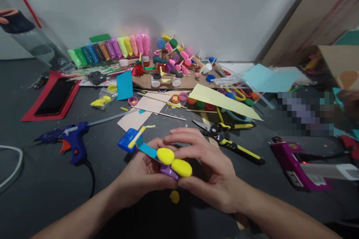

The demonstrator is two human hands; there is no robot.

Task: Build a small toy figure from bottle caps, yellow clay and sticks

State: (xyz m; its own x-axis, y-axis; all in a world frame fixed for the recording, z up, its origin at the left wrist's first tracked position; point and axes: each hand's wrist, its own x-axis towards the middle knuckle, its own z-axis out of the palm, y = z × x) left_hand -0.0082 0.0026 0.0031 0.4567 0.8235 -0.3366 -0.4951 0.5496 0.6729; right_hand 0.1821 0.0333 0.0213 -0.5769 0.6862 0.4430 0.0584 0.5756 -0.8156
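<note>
Both hands hold one small handmade model (147,151) above the dark table. At its left end is a blue block (127,141) with a pale yellow stick across it, joined to a blue paper strip. Two yellow clay ovals (181,167) sit on a purple cap (169,172) at the other end. My left hand (140,175) is closed round the purple cap and strip from the left. My right hand (210,168) pinches the yellow and purple end with thumb and fingers. A yellow clay bit (174,196) lies below the hands.
A blue glue gun (75,140) lies left, its cord running forward. Yellow-black snips (230,140) lie open at right, beside a purple power strip (301,164). Behind are clay packs (112,49), colourful small models (171,63), paper sheets (224,100), a phone (55,97) and a tilted bottle (36,43).
</note>
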